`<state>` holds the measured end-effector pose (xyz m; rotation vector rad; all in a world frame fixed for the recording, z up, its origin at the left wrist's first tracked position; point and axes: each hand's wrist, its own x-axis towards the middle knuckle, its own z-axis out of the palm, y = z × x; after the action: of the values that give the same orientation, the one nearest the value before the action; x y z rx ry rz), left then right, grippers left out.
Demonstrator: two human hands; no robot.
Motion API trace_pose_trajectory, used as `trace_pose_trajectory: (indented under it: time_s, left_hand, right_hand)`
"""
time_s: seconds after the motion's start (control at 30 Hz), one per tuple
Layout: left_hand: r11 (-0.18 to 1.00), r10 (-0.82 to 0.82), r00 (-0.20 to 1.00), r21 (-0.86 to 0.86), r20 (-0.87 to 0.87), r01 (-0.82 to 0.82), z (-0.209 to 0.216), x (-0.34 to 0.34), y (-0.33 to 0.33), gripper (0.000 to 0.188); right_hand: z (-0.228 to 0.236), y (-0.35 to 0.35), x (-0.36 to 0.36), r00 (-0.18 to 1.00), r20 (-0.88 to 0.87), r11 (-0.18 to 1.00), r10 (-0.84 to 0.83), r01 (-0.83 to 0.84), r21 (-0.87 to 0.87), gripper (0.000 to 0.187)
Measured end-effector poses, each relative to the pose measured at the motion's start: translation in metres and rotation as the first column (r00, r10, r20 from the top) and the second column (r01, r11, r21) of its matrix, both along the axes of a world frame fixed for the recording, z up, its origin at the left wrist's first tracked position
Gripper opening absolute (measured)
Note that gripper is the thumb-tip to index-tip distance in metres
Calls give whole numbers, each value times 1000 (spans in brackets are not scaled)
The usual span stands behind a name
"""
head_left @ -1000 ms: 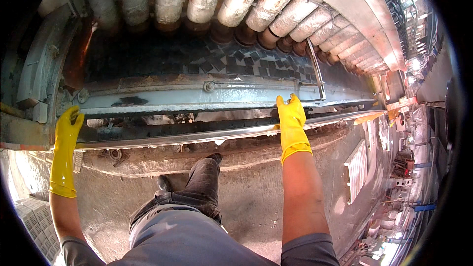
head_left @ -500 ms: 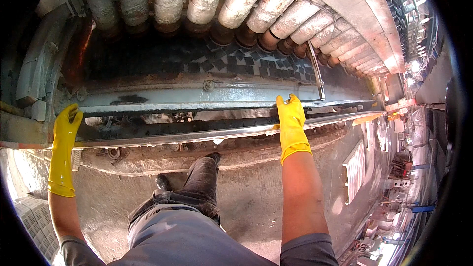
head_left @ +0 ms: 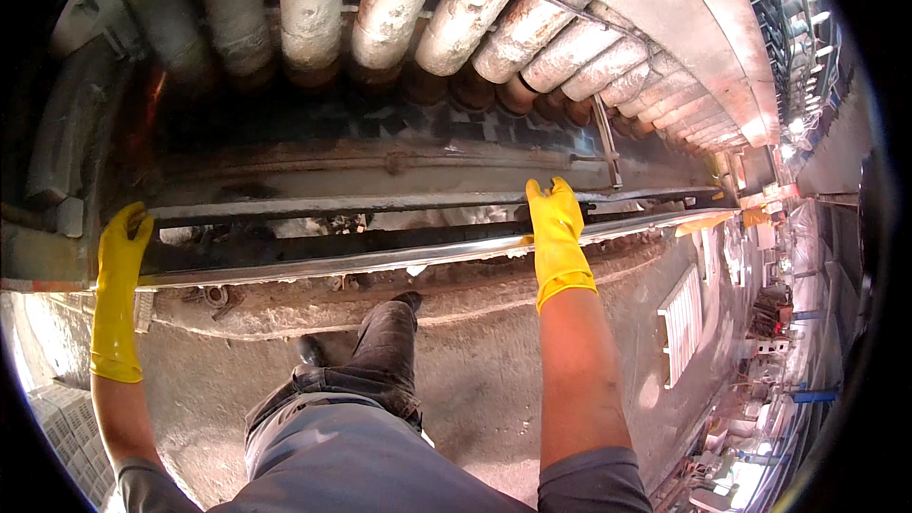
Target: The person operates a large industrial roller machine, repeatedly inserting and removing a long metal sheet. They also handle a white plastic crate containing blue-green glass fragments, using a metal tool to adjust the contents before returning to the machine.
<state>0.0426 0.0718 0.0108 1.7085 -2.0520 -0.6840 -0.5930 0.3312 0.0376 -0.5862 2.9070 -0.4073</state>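
My left hand [head_left: 123, 245], in a long yellow rubber glove, is at the left end of a long metal trough, its fingers curled beside the end of the grey ledge [head_left: 332, 201]. Further right, my right hand [head_left: 555, 223], gloved the same way, reaches over the shiny front rail [head_left: 427, 255] to the ledge's front edge. Its fingers are bent, with the thumb a little apart. Whatever either hand grips is hidden by the gloves. Between rail and ledge runs a dark slot [head_left: 237, 249]. A thin metal bar [head_left: 606, 144] slopes down to the ledge beyond my right hand.
A row of thick, pale, stained pipes [head_left: 380, 9] hangs over the dark space behind the ledge. Below the rail runs a rough concrete kerb [head_left: 475, 299]. A white slatted panel [head_left: 681, 323] lies on the floor at right. Light blocks [head_left: 71, 427] are stacked at lower left.
The ledge's top has gone from bright and bluish to dull brown, and the patterned patches behind it look darker. My right hand has shifted slightly left; the left hand stays nearly still.
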Motion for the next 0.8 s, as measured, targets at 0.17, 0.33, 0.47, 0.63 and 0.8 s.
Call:
trace_pose_trajectory:
  time_s: [0.17, 0.33, 0.47, 0.63, 0.8]
  left_hand:
    - [1000, -14, 999, -8, 35, 14, 8, -9, -10, 38]
    - [1000, -8, 1000, -7, 26, 8, 3, -6, -29, 39]
    - [1000, -9, 1000, -21, 17, 9, 5, -8, -42, 39]
    - [1000, -21, 1000, 0, 7, 21, 7, -14, -53, 40]
    - [1000, -2, 1000, 14, -13, 2, 6, -17, -64, 40]
  right_hand:
    - [-5, -13, -8, 997, -56, 996, 43, -39, 79, 69]
    - [17, -33, 7, 999, 42, 1000, -14, 14, -14, 66]
    - [19, -44, 2, 999, 48, 1000, -16, 16, -11, 66]
    - [-9, -41, -27, 997, -70, 999, 42, -40, 29, 68]
    - [-13, -55, -31, 996, -78, 999, 40, -39, 19, 68]
